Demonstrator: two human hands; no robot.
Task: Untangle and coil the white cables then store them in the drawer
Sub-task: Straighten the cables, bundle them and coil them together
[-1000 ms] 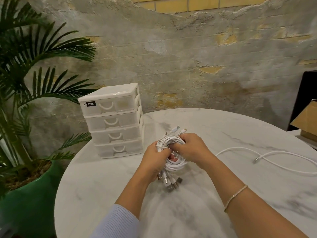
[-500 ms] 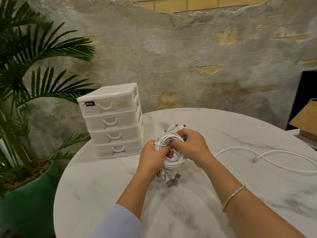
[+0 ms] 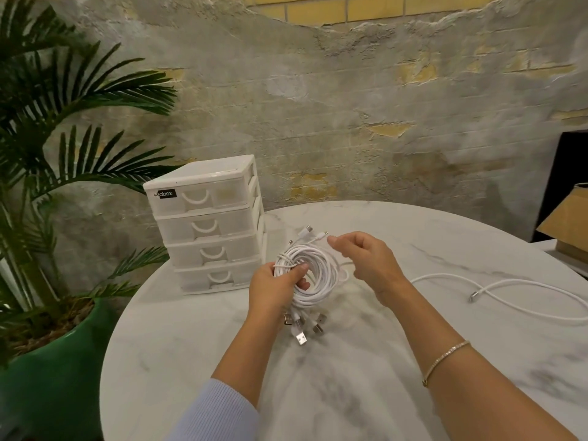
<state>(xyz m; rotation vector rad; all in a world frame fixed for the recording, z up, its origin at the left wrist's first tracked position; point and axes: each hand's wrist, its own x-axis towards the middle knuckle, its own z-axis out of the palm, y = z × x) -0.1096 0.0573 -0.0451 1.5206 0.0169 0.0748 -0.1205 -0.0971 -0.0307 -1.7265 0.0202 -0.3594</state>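
My left hand (image 3: 276,289) grips a coil of white cables (image 3: 321,275) on its left side, just above the marble table. Several USB plugs (image 3: 302,329) hang from the bottom of the coil, and small plugs (image 3: 313,233) stick out at its top. My right hand (image 3: 370,261) hovers just right of the coil with fingers loosely curled, holding nothing. One loose white cable (image 3: 509,289) lies uncoiled on the table to the right. A white four-drawer box (image 3: 206,224) stands left of the coil with all drawers closed.
The round marble table (image 3: 350,377) ends close to the box on the left. A potted palm in a green pot (image 3: 54,370) stands beside the table at the left. A cardboard box (image 3: 569,227) sits at the far right, off the table.
My right hand has let go of the coil and drawn away to the right. The left hand alone now holds the coil, whose opening faces me.
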